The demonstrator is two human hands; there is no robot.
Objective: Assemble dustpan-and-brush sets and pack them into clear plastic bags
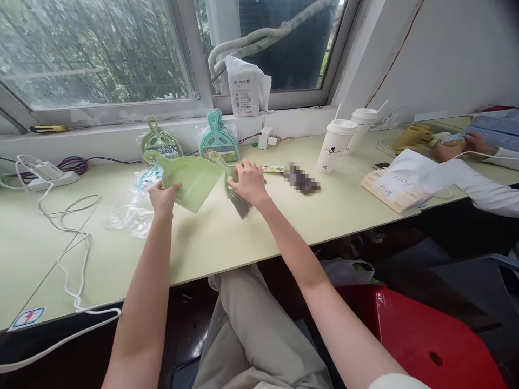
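My left hand is closed on the left side of a light green dustpan, which is tilted above the table. Fingers of my right hand wrap round a small green hand brush, its dark bristles pointing down toward the tabletop. The brush is just right of the dustpan; whether the two touch I cannot tell. Behind them, a green dustpan set in clear wrap and several stacked teal dustpan sets lean against the window ledge. Crumpled clear plastic lies left of my left hand.
Two white lidded cups with straws stand at the right, near a paper bag. White cables and a power strip lie left. Another person's hands work at far right. A red stool is below.
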